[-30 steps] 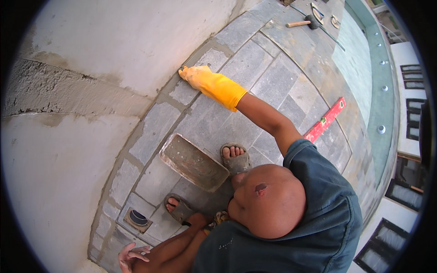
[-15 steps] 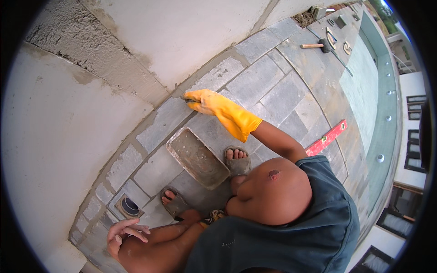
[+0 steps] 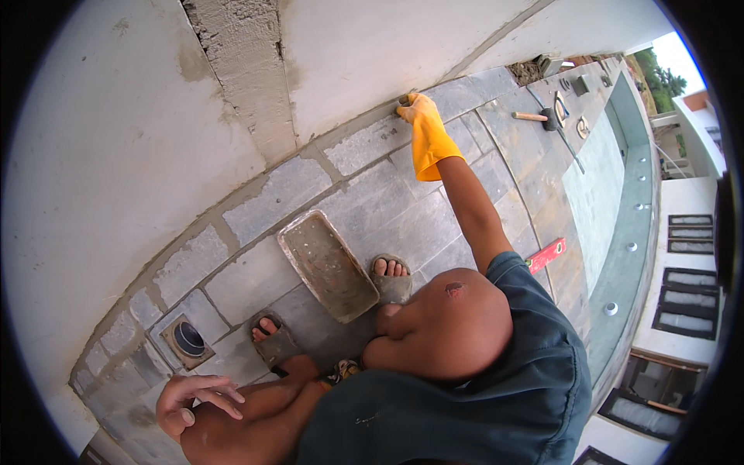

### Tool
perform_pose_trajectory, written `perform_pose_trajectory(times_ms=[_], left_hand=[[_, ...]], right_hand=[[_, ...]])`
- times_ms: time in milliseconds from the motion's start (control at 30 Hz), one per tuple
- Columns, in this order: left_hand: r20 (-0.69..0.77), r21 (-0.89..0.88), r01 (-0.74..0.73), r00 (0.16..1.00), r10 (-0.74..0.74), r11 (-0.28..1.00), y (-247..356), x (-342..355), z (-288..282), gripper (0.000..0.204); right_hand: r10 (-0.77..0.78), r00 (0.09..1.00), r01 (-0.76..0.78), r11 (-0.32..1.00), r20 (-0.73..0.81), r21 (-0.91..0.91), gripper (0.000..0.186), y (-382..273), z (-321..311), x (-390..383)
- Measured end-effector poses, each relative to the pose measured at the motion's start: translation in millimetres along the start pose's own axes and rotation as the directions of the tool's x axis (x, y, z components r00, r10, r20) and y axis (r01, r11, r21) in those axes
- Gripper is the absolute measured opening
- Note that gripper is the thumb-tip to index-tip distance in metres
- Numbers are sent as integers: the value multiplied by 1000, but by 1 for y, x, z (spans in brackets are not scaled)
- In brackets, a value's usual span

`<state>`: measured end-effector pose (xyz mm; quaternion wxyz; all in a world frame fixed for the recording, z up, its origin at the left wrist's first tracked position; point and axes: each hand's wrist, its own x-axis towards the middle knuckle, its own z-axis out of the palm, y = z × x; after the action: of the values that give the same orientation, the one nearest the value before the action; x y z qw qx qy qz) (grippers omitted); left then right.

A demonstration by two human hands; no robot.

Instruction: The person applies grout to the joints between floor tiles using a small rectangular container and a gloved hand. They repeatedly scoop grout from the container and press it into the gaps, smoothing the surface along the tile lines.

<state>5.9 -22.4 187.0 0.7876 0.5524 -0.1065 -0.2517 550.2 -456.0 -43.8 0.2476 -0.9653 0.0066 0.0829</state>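
At the paving's (image 3: 279, 198) wall-side edge, the gloved right hand (image 3: 421, 112) pinched a dark lump (image 3: 403, 100); the left hand (image 3: 190, 399) hung slack, empty; overreaching could have smeared the wall (image 3: 349, 62)

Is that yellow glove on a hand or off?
On: the yellow glove covers the right hand, and the bare forearm comes out of its wide end.

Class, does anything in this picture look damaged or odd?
Yes: the right knee has a raw, dark-red patch, like a wound. Also, the right hand wears an orange glove, but the left hand is bare.
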Motion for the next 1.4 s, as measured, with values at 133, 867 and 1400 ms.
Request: perform_pose_trajectory(times_ms=[133,867,1400], left_hand=[[-70,9,-64,995,65,998,-19,-29,-1,74],[106,-180,42,994,-24,983,-33,-23,-48,79],[180,-101,-26,983,44,995,-26,-2,-49,71]], right_hand=[[141,980,-159,979,140,128,27,-6,4,14],[144,964,-170,980,226,100,32,-21,0,37],[27,909,-170,936,416,309,41,-72,34,-30]])
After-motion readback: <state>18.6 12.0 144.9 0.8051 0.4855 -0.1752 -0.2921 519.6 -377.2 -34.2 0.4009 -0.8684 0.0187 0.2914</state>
